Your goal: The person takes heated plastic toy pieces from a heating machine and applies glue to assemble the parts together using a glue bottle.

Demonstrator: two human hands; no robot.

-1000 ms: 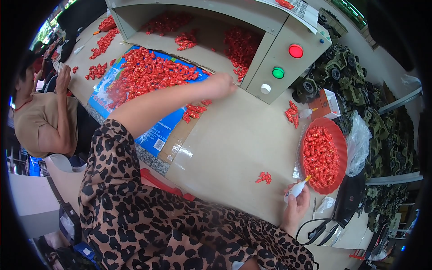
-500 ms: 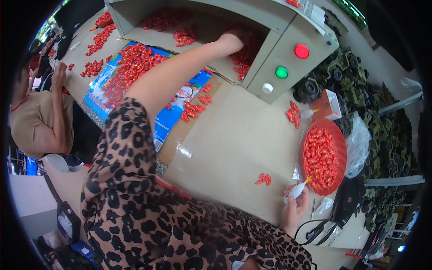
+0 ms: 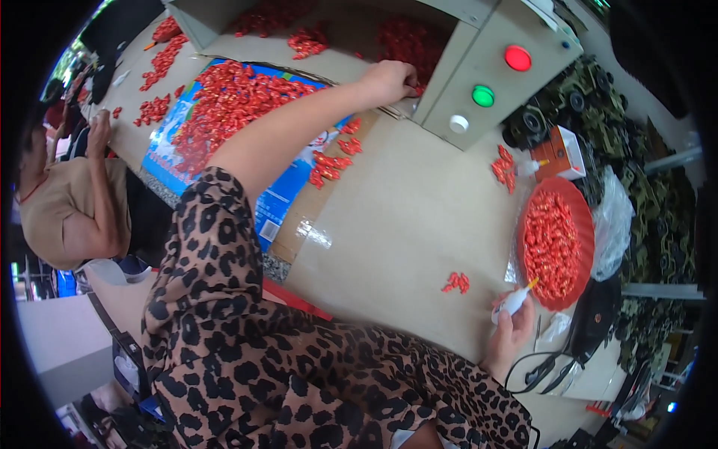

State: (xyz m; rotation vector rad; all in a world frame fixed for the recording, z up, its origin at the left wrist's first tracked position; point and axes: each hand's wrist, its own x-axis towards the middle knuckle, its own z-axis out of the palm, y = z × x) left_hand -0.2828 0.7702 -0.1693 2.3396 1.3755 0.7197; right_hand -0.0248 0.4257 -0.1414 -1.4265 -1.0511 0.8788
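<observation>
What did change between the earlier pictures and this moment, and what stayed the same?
The left hand reached further forward, from the edge of the blue sheet up to the opening of the grey machine, where small red pieces lie. Whether it grips anything there cannot be told. The right hand stayed beside the red bowl, holding the small white bottle as before.

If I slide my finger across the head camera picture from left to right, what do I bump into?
Co-worker → heap of red pieces → left hand → green button → red bowl → pile of camouflage toy cars.
</observation>
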